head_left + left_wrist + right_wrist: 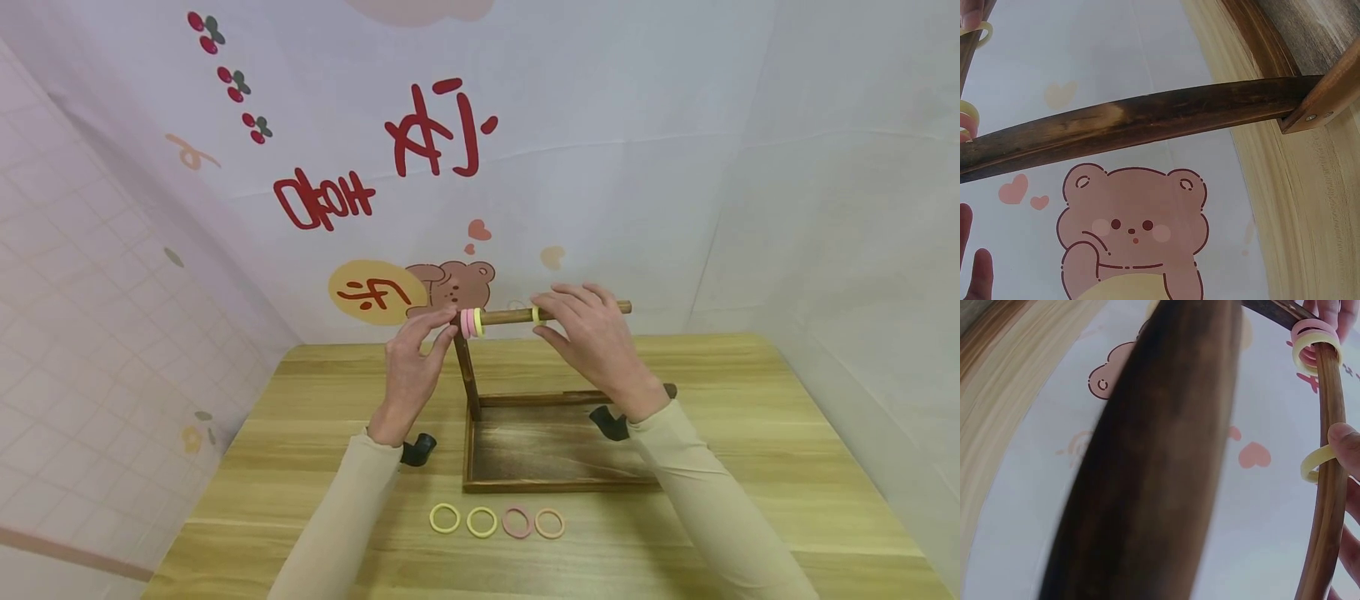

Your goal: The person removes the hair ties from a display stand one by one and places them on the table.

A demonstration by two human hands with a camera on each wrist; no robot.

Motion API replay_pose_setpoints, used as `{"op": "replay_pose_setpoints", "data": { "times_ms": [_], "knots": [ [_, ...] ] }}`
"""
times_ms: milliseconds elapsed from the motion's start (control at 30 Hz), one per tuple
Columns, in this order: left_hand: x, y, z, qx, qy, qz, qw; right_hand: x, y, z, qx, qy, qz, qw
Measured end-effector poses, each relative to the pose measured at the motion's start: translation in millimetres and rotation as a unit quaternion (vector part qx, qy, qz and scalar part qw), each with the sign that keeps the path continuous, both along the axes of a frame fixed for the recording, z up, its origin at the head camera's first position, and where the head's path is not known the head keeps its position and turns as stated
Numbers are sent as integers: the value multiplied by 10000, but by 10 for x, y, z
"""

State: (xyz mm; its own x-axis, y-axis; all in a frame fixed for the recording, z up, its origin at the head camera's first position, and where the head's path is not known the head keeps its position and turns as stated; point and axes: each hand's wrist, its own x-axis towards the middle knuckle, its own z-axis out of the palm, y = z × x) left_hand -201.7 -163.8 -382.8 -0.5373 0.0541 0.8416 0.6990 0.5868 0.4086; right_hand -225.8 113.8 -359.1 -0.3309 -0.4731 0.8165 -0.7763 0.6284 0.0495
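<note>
A dark wooden stand (467, 375) has a post that carries a horizontal wooden rod (510, 317). My left hand (411, 367) pinches the top of the post at the rod's left end, thumb and index finger meeting there. Beside those fingertips, pink rings (467, 323) and a yellow ring (478, 322) sit bunched on the rod. With thumb and index finger my right hand (592, 337) pinches another yellow ring (536, 316), which encircles the rod farther right. The right wrist view shows the thumb against this yellow ring (1315, 461), its other fingers behind the rod.
On the wooden table (337, 400), in front of the stand's framed base (555, 486), several rings lie in a row: yellow ones (445, 531), a pink one (506, 527) and an orange one (550, 537). A printed white cloth (600, 192) hangs behind.
</note>
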Motion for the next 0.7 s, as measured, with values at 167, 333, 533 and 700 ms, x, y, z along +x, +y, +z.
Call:
{"op": "replay_pose_setpoints", "data": {
  "times_ms": [167, 333, 533, 700],
  "knots": [
    [-3, 10, 2, 27, -27, -27, 10000, 4, 35, -6, -1, -30, -21, 10000],
    [-14, 6, -2, 12, -66, 6, 10000, 1, 62, -8, 1, -32, -21, 10000],
    [-14, 3, -2, 115, -42, -43, 9999, 7, 75, -2, 3, -42, -31, 10000],
    [-21, 17, -30, 303, -27, -140, 9994, 12, 94, -1, 35, -95, -49, 9999]
  ]
}}
